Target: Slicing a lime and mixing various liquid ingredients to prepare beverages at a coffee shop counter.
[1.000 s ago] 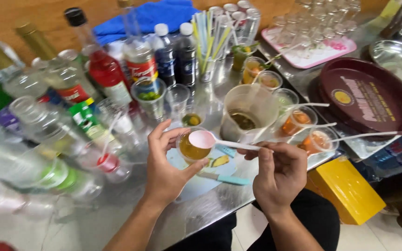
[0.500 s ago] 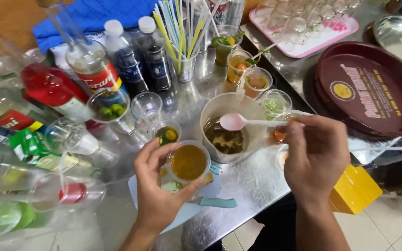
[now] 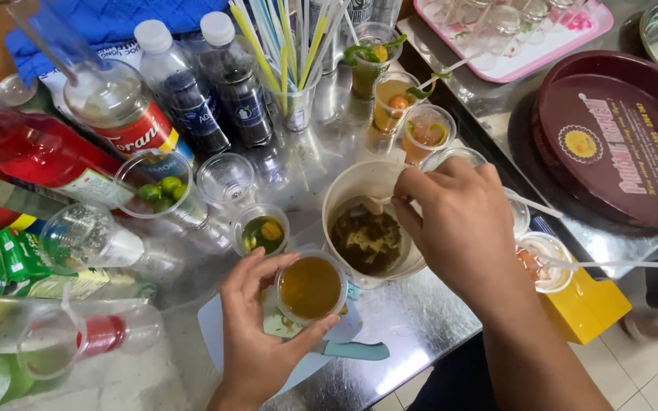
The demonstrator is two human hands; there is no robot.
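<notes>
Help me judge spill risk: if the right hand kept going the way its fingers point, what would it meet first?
The right hand points left over the white tub of brown scraps; it would likely meet the tub's far rim first, though its height above it is unclear.

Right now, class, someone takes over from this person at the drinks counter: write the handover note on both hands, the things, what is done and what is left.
Left hand: grips the plastic cup of amber drink over the cutting board.
Right hand: over the white tub of wet leaves; whatever it pinches is hidden.
Done: amber cup filled; garnished cups stand behind.
Left: amber cup has no garnish or straw; straws stand in a holder.
</notes>
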